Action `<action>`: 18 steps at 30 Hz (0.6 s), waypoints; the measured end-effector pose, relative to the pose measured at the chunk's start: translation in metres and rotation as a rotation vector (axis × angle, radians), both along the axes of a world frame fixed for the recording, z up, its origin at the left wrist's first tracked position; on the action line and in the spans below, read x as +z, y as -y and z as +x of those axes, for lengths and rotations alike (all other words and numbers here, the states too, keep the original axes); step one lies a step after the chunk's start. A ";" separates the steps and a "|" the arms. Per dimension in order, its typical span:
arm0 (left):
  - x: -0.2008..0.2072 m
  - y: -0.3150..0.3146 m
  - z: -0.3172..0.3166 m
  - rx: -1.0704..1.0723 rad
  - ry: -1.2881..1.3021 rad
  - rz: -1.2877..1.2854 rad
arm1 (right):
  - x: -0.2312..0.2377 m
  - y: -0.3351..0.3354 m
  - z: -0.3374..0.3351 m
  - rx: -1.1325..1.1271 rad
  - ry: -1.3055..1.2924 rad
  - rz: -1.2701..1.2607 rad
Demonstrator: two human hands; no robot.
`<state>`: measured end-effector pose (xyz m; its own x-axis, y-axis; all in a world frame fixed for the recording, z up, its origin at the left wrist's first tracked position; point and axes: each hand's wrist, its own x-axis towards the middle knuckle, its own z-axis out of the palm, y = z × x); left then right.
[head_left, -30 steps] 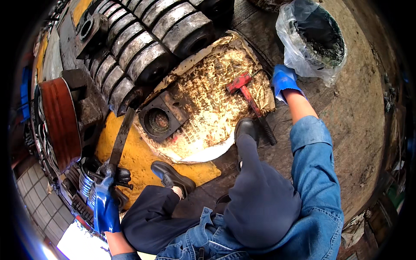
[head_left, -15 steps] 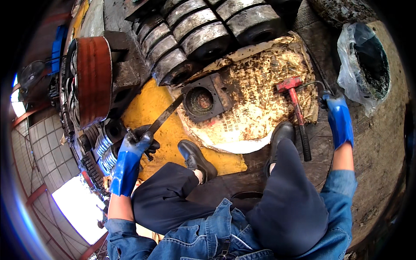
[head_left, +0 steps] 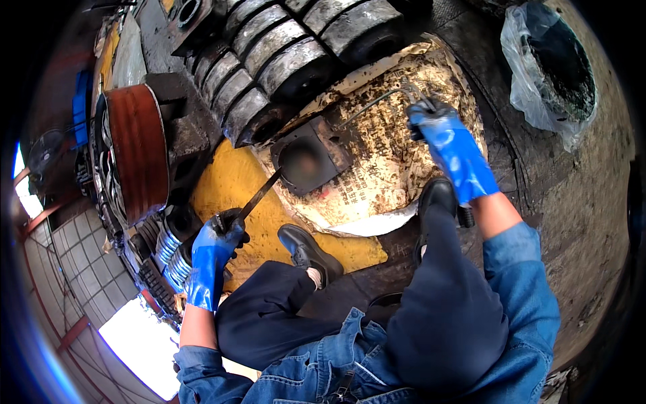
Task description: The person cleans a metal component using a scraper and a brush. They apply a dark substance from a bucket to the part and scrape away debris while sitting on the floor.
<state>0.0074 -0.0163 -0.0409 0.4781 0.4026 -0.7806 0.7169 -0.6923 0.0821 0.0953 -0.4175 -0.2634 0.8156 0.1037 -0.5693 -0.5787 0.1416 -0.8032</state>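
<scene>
My left hand (head_left: 219,249), in a blue rubber glove with blackened fingers, is closed around a flat metal bar (head_left: 259,194). The bar's far end meets the edge of a dark square metal block (head_left: 328,143) with a round recess, whose inside looks hazy. In the same kind of glove, my right hand (head_left: 444,135) grips a thin bent metal rod (head_left: 372,105). The rod reaches left to the block's upper right side; whether it touches cannot be made out. Under both lies a stained, flattened paper sack (head_left: 377,195). My right arm covers the hammer except its black handle end (head_left: 465,217).
Rows of grimy metal cylinders (head_left: 296,60) stand beyond the sack. A rust-red drum-shaped part (head_left: 138,148) is on the left. At the far right sits a tub of dark matter lined with clear plastic (head_left: 521,81). My shoes (head_left: 309,252) flank the sack's near edge.
My right hand has swung left over the sack, bringing the rod from beside the hammer to the block. My left hand has shifted slightly right and nearer, still holding the bar.
</scene>
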 end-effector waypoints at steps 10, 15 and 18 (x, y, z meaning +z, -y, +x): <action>-0.018 -0.018 -0.009 0.139 0.102 -0.211 | -0.026 -0.040 -0.005 0.090 0.024 -0.222; -0.049 -0.020 -0.027 0.196 0.200 -0.308 | -0.076 -0.046 -0.008 -0.068 -0.204 -0.036; -0.024 -0.017 -0.009 0.249 0.158 -0.367 | -0.047 -0.051 -0.010 -0.377 -0.465 0.151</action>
